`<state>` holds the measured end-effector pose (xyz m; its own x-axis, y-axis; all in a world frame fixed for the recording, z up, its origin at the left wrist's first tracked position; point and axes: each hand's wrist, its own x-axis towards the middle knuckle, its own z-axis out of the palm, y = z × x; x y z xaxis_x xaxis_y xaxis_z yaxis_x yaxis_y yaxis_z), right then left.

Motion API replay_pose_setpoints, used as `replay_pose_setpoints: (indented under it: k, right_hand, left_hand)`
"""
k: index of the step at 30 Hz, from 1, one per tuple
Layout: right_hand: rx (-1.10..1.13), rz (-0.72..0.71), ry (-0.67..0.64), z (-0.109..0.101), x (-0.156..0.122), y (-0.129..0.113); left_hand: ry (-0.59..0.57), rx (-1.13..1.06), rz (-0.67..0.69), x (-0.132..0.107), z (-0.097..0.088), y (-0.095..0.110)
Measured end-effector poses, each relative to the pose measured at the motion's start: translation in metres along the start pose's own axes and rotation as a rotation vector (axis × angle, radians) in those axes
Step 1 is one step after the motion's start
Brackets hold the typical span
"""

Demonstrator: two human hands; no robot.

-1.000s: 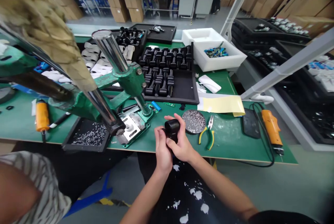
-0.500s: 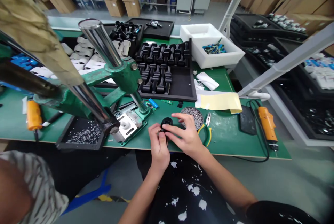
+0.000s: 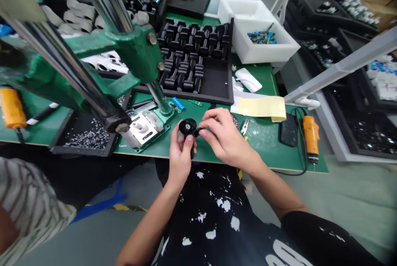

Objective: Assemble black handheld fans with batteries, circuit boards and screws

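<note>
My left hand [image 3: 179, 159] is closed round the handle of a black plastic housing [image 3: 187, 125], whose round cup-like head faces up and shows a small pale mark inside. At the housing's right side, my right hand [image 3: 228, 138] pinches a small black piece [image 3: 197, 132] between thumb and fingers. The piece seems to touch the housing; its exact shape is too small to tell. Behind my right hand, a round dish of small metal parts [image 3: 235, 121] is mostly covered, and the pliers [image 3: 245, 126] show only in part.
A green press [image 3: 133, 51] with a white fixture [image 3: 144, 129] stands to the left, beside a tray of screws [image 3: 107, 150]. Black housings fill much of a tray [image 3: 217, 77] behind. A white foam box [image 3: 263, 53], an orange electric screwdriver [image 3: 310, 135] and a phone [image 3: 289, 131] lie rightward. Another person's sleeve [image 3: 31, 204] is at left.
The view has tipped down and shifted. The black housing has turned so its round opening faces up, and my right hand has moved to its right side with the small piece.
</note>
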<state>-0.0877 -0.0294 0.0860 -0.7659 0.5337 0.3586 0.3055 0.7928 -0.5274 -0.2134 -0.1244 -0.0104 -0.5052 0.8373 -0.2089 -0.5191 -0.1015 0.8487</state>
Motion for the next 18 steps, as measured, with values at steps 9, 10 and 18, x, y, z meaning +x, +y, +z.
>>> replay_pose_setpoints:
  k: [9, 10, 18]
  right_hand:
    - [-0.027, -0.056, -0.009, 0.005, 0.003, -0.001]
    - [-0.023, -0.056, -0.01, 0.006, 0.003, -0.002]
    - [0.009, -0.05, 0.066, 0.016, 0.001, -0.003]
  left_hand:
    - [0.036, -0.02, 0.017, -0.012, 0.009, 0.02]
    - [0.043, 0.005, 0.07, -0.013, 0.01, 0.021]
    - [-0.059, 0.039, 0.069, -0.015, 0.006, 0.016]
